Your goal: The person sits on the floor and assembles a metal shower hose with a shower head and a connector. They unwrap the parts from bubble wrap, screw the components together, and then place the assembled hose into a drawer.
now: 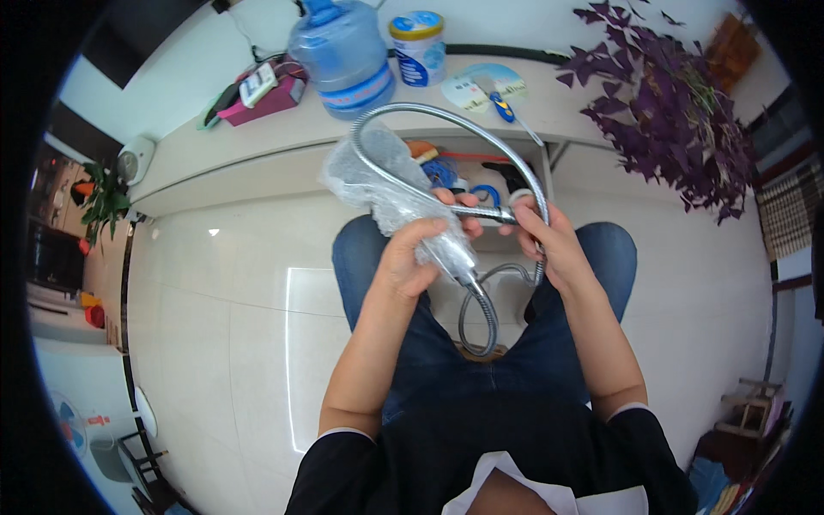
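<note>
A shower head wrapped in clear bubble wrap (371, 167) lies slanted in my left hand (412, 257), whose fingers are closed round its handle. From the handle's lower end runs a silver metal shower hose (414, 107). It hangs in a loop between my knees and arcs up over both hands. My right hand (552, 243) grips the hose near a metal end fitting, with part of the hose crossing beside its fingers. Fingertips of my left hand also touch the hose where it passes the wrap. The wrap hides the head's shape.
An open drawer (549, 163) before me holds a blue ring, blue cord and tools. On the long counter (206, 159) stand a blue water jug (339, 51), a tin (418, 51), a pink box (266, 99) and a blue-yellow-handled tool (502, 107). A purple-leaved plant (669, 112) overhangs the right.
</note>
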`<state>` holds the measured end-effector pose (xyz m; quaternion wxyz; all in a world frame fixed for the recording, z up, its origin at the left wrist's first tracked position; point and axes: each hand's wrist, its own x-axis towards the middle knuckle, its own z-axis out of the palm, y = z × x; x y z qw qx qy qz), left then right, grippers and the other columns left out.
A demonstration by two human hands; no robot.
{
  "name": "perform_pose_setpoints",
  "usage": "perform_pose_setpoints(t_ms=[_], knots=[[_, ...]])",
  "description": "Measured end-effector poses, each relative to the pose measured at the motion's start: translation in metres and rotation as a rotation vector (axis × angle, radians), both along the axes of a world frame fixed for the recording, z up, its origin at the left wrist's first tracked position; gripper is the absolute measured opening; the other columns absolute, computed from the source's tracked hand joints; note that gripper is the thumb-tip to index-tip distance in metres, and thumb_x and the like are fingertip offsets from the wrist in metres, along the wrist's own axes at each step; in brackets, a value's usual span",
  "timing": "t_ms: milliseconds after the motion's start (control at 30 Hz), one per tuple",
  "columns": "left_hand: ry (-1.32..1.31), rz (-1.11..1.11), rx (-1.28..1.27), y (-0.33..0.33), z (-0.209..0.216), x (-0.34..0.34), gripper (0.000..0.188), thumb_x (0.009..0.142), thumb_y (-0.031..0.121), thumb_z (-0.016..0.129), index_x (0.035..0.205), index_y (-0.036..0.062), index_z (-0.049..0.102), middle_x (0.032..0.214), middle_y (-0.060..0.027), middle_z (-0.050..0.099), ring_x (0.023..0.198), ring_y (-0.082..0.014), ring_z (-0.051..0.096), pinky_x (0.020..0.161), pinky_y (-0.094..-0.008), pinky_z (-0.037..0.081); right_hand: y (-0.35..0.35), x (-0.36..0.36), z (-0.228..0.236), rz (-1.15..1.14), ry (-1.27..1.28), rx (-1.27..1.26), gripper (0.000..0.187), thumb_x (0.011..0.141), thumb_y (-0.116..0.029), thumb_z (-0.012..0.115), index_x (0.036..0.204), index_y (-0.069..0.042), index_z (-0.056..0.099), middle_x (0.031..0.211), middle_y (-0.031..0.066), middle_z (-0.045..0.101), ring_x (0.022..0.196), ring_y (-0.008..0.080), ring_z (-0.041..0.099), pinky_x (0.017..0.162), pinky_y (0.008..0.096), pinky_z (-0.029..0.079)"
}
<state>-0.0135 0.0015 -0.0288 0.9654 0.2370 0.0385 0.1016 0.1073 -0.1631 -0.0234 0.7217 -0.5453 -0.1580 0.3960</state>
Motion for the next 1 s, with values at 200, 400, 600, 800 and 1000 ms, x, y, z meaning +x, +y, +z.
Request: perform_pose_setpoints(t_ms=[200,400,600,800,1000], knots=[[0.021,0.034,-0.029,0.005,-0.010,-0.005,0.031,0.072,0.005,0.060,0.102,0.0069,0.053,0.110,-0.0165,0.056,0.087,-0.0294,0.061,0.079,-0.0418,0.051,-0.001,0.007,-0.003,0.045,0.066,-0.017,0.055,0.094,-0.050,0.034,0.104,0.000,0.053,0.075,0.0113,0.062,0.048,0.0057,0.039,0.041,0.0197,0.027],[0.017,0.063,-0.031,0.010,-0.013,-0.008,0.033,0.075,0.006,0.059,0.106,0.0073,0.047,0.109,-0.0133,0.051,0.086,-0.0225,0.054,0.084,-0.0381,0.045,-0.010,0.016,-0.015,0.030,0.293,0.095,0.053,0.097,-0.043,0.028,0.109,0.002,0.053,0.072,0.0054,0.056,0.048,0.0060,0.034,0.041,0.0192,0.027],[-0.093,0.030,-0.108,0.018,-0.020,-0.012,0.033,0.078,0.007,0.056,0.109,0.0065,0.045,0.107,-0.0116,0.049,0.078,-0.0180,0.051,0.074,-0.0339,0.044,-0.013,0.026,-0.034,0.058,0.494,0.252,0.043,0.097,-0.033,0.033,0.108,0.003,0.054,0.074,0.0040,0.055,0.050,0.0065,0.036,0.042,0.0196,0.030],[-0.051,0.068,-0.125,0.018,-0.025,-0.013,0.050,0.077,0.009,0.056,0.125,0.0053,0.043,0.103,-0.0138,0.053,0.074,-0.0176,0.050,0.072,-0.0324,0.044,-0.016,0.031,-0.041,0.042,0.632,0.333,0.039,0.096,-0.029,0.036,0.109,0.003,0.053,0.075,0.0039,0.053,0.052,0.0072,0.038,0.044,0.0197,0.033],[-0.047,0.060,-0.144,0.019,-0.023,-0.013,0.051,0.079,0.010,0.055,0.128,0.0060,0.042,0.102,-0.0145,0.055,0.075,-0.0181,0.051,0.073,-0.0320,0.044,-0.016,0.032,-0.039,0.048,0.678,0.371,0.038,0.096,-0.028,0.037,0.111,0.004,0.052,0.077,0.0036,0.052,0.055,0.0066,0.039,0.046,0.0186,0.034]])
